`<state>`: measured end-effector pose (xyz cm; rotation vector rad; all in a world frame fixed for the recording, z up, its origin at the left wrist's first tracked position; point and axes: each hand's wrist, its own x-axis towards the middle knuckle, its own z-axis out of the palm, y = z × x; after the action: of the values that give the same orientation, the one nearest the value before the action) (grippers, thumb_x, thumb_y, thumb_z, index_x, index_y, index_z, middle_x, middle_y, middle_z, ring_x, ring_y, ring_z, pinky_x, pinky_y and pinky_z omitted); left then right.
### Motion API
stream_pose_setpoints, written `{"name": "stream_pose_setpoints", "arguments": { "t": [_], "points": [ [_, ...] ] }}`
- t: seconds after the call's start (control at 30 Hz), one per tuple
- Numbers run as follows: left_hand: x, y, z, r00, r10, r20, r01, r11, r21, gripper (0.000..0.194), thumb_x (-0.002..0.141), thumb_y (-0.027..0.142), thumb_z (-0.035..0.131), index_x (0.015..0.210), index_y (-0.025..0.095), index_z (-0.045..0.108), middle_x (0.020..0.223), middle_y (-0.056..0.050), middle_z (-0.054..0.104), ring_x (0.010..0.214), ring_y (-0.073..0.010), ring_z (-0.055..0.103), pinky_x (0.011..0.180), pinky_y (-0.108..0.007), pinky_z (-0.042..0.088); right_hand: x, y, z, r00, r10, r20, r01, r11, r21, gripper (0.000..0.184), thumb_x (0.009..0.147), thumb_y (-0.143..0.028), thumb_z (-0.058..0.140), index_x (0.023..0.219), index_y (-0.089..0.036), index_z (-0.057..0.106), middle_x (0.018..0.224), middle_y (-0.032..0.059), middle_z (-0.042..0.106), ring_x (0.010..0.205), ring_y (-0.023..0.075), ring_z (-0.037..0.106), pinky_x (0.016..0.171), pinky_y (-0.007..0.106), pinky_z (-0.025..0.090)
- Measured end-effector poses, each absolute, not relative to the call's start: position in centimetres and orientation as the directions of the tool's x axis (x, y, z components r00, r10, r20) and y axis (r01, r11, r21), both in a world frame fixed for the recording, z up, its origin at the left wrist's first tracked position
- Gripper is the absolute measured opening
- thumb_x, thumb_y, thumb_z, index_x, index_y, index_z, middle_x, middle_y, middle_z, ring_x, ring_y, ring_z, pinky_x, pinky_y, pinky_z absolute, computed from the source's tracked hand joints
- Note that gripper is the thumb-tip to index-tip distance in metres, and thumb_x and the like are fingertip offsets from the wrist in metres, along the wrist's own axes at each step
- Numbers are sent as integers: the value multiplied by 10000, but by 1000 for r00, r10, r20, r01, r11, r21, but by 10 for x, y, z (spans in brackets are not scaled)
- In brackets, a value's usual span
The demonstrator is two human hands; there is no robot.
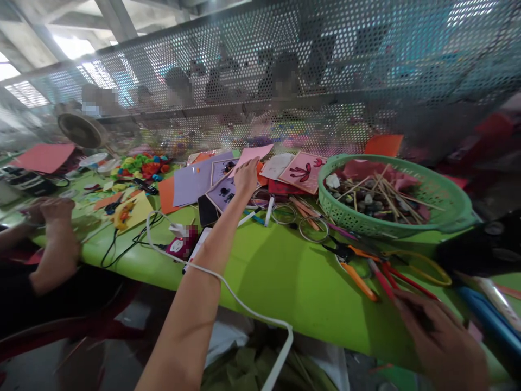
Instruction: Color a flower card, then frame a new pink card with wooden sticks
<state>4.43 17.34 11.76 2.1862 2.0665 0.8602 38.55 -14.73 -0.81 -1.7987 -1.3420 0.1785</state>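
Observation:
My left hand (246,178) reaches far across the table, its fingers closed on the lower right part of a pink paper sheet (253,157). Beneath and beside that sheet lie lilac cards with dark designs (222,194) and a lilac sheet (191,183). At the lower right, my right hand (442,339) is closed around the end of a slim red stick-like thing (380,279); its exact kind is unclear. Just beyond the fingers lie orange-handled cutters (358,279) and a red-handled tool (411,281).
A green basket (448,209) holds sticks and stones. Tape rings (313,229), a pink card (303,172), a dark phone (207,210) and a magenta power socket (179,244) lie about. A white cable (244,308) crosses under my left arm. Another person's hands (52,209) are at left.

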Motion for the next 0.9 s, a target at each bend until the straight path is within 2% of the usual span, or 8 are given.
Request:
{"name": "stream_pose_setpoints", "arguments": {
  "t": [0.23, 0.37, 0.5, 0.63, 0.9],
  "points": [
    [45, 175, 108, -34, 933, 359, 888, -137, 439, 493, 1066, 169, 410, 1471, 255, 677, 1477, -61, 709, 1391, -246, 651, 1211, -386, 460, 392, -147, -17, 392, 829, 399, 747, -34, -663, 453, 800, -705, 621, 827, -289, 800, 893, 60, 821, 776, 319, 771, 699, 440, 581],
    [49, 174, 110, -75, 893, 443, 812, -204, 547, 491, 1065, 147, 386, 1440, 245, 687, 1468, -59, 716, 1371, -230, 662, 1192, -366, 469, 392, -148, -19, 397, 827, 397, 770, -65, -635, 469, 809, -705, 609, 846, -280, 804, 916, 63, 820, 769, 313, 769, 715, 445, 576],
    [57, 169, 111, -90, 845, 527, 732, -303, 611, 478, 1067, 135, 366, 1389, 245, 703, 1474, -43, 713, 1359, -204, 664, 1191, -339, 466, 390, -147, -16, 419, 826, 377, 751, -82, -656, 486, 815, -719, 600, 847, -278, 801, 926, 72, 816, 774, 308, 762, 715, 436, 575],
    [63, 162, 109, -79, 837, 541, 721, -327, 611, 515, 1033, 95, 381, 1404, 266, 695, 1474, -23, 712, 1363, -197, 658, 1206, -334, 460, 391, -147, -15, 416, 836, 357, 746, -89, -660, 481, 806, -714, 615, 841, -272, 800, 929, 78, 817, 805, 315, 766, 682, 420, 568],
    [59, 151, 96, -43, 902, 430, 787, -234, 570, 516, 1002, 51, 425, 1348, 258, 748, 1442, -23, 732, 1400, -189, 630, 1230, -328, 424, 396, -148, -25, 378, 832, 406, 784, -54, -619, 505, 846, -738, 569, 881, -289, 797, 956, 64, 823, 854, 326, 776, 786, 461, 575]
  ]
}}
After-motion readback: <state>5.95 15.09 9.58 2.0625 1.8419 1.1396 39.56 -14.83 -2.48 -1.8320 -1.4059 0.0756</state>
